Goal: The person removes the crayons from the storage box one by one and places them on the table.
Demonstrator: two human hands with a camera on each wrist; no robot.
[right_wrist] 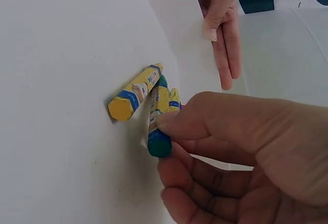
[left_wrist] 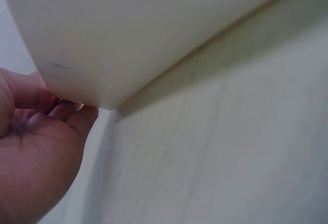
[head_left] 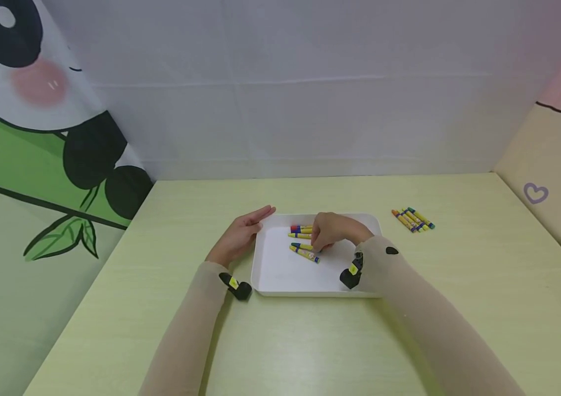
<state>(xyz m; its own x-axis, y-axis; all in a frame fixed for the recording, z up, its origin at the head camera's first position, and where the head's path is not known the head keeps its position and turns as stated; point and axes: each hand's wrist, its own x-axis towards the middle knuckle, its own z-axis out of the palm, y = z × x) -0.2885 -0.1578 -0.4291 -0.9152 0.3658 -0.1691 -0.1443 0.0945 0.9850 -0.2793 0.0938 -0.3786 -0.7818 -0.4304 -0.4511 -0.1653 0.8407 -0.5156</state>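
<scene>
A white tray (head_left: 280,278) lies on the table, and my left hand (head_left: 236,239) holds its left edge, the thumb over the rim and two fingers stretched along the outside. Over the tray, my right hand (head_left: 332,228) pinches a green crayon (right_wrist: 160,143) near its flat end between thumb and fingers. Beside it in the right wrist view lies a yellow crayon (right_wrist: 123,107), slanted, its tip close to the green one's. Farther back in the tray are a red crayon (head_left: 295,227) and a yellow crayon (head_left: 297,235), their right ends hidden behind my right hand.
Several more crayons (head_left: 411,220) lie side by side on the table (head_left: 468,264), right of the tray. A pale cloth wall (head_left: 310,126) stands behind the table, with printed panels at the left and right sides.
</scene>
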